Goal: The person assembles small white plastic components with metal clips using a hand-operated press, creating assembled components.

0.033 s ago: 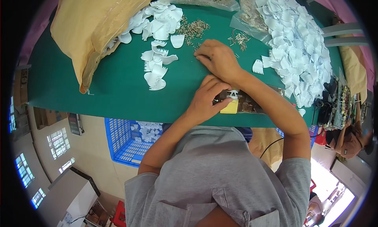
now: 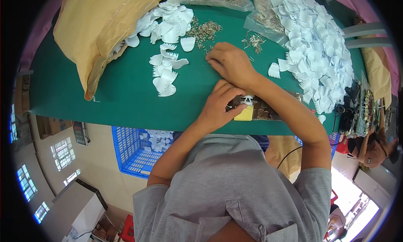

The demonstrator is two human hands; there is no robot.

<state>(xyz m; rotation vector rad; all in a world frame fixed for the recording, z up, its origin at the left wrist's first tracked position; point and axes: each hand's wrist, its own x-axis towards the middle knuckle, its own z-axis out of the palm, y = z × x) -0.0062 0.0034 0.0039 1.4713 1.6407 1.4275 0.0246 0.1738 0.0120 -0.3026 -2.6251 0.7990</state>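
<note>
White clip just beside left hand grip; right hand apart

A tan sack lies at ten o'clock on the green table. At two o'clock spreads a large heap of white comb-shaped plastic pieces. Below the table edge, near seven o'clock, stands a blue plastic crate holding more white pieces.

green table | white comb pieces | metal pins | tan sack
</note>
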